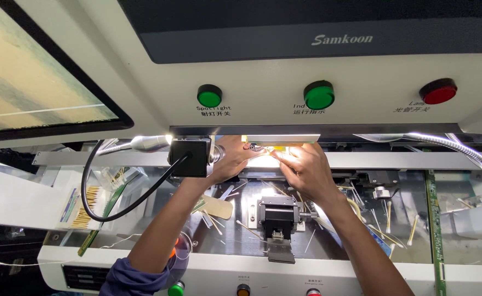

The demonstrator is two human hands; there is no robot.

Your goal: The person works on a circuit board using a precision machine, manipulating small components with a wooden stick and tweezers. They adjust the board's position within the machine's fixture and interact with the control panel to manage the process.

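Observation:
Both my hands reach deep into a machine bay, under its white control panel. My left hand (231,160) is up beside a small black camera block (190,157), its fingers curled near a small dark part in the brightly lit spot. My right hand (305,167) meets it from the right, fingertips pinched at the same lit spot (276,154). Glare hides what the fingers hold. A black clamp fixture (278,217) sits on the deck just below my hands.
Two green round buttons (209,96) (318,95) and a red one (438,91) sit on the panel above. A monitor (27,71) hangs at upper left. Cotton swabs (386,233) litter the deck. A black cable (115,205) loops left; a flexible lamp arm (449,143) curves right.

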